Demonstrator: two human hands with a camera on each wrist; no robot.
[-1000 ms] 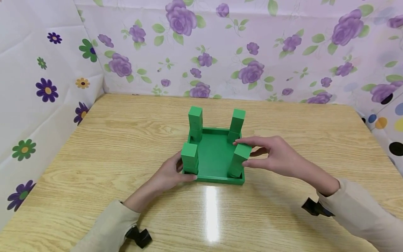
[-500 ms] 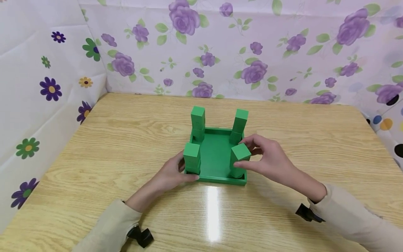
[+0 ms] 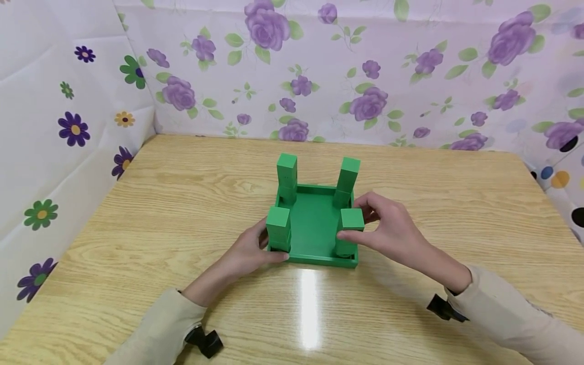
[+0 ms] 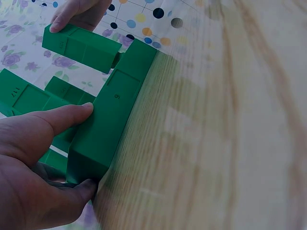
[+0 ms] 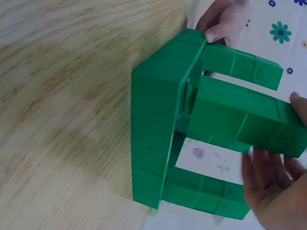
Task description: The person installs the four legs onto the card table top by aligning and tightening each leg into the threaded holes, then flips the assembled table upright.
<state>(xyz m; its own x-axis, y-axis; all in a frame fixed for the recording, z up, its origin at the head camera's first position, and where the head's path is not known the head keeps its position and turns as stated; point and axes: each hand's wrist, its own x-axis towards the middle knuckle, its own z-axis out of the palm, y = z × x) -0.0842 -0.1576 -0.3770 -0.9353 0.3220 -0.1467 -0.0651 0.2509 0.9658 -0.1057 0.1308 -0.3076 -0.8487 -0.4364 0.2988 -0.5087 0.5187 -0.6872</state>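
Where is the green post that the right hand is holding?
In the head view, the green post stands at the green tray's near right corner, pinched by the right hand.

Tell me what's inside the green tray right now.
Four green posts stand in the green tray, one per corner. The right hand pinches the near right post. The middle floor is bare; the post sockets are hidden.

Tray (image 3: 315, 258) solid green; four upright blocks (image 3: 278, 228) same green. Table (image 3: 159, 213) light yellowish wood grain, glossy glare streak. Back wall cloth (image 3: 410, 76) pale lilac, purple roses, green leaves. Left cloth (image 3: 55, 126) white, purple, green, yellow daisies. Right-corner cloth (image 3: 568, 187) white, multicoloured dots. Sleeves (image 3: 155, 332) beige; wrist straps (image 3: 205, 342) black.
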